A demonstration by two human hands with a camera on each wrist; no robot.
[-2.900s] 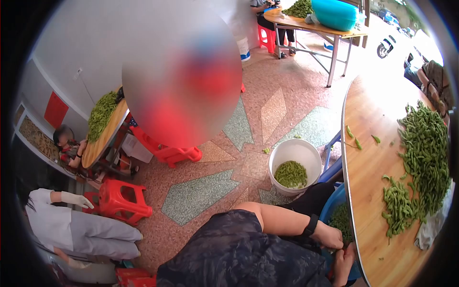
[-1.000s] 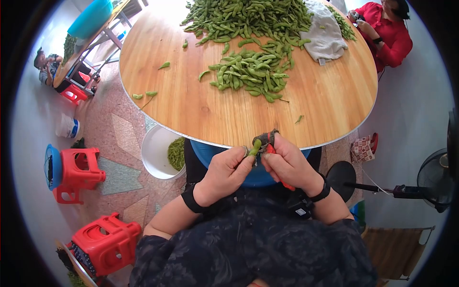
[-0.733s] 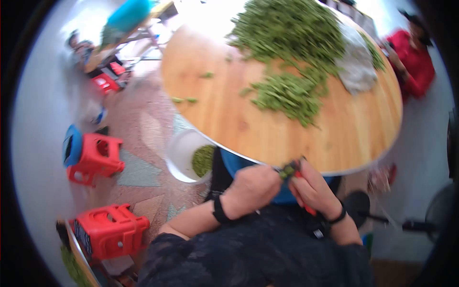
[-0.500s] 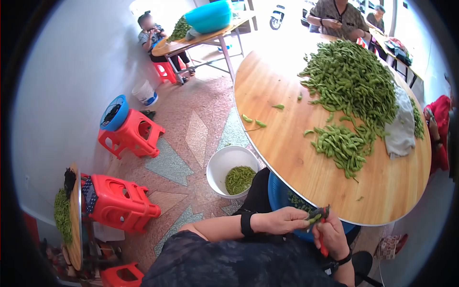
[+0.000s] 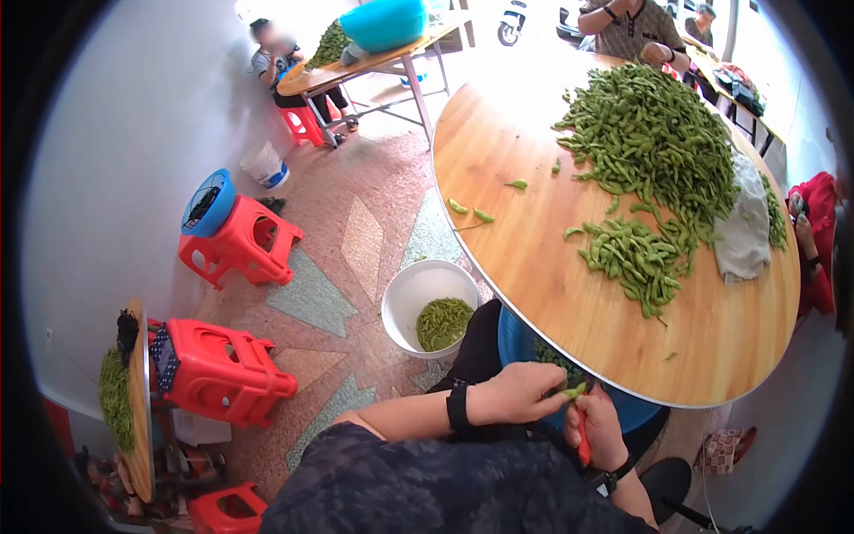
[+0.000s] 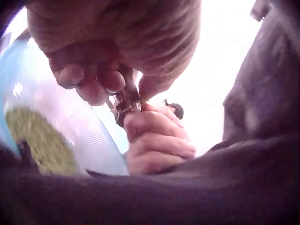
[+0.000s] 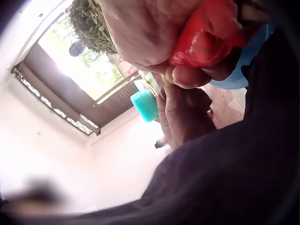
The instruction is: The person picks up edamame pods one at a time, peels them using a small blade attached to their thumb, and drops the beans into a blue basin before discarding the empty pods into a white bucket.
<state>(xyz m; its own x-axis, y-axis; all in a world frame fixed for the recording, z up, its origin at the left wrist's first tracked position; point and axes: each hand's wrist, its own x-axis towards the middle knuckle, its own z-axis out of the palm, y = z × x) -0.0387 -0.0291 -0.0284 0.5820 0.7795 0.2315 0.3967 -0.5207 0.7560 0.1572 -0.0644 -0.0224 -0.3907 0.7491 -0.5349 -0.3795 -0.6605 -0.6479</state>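
Note:
In the head view, my left hand pinches a green edamame pod by its end. Close beside it, my right hand grips a red-handled tool, whose working end is hidden. The right wrist view shows the glossy red handle inside the curled palm. From the left wrist, the fingertips of my left hand meet the curled right hand. Below both hands stands a blue basin with small green pieces in it, partly under the table's edge.
A round wooden table bears a big pile of edamame pods, a smaller heap and a pale cloth. On the floor stand a white bucket with green pods and red stools. A person sits across the table.
The head view swings from the room at the left onto the table, then partway back left. Since half a second ago, the left hand has lifted slightly and the pod points more upward.

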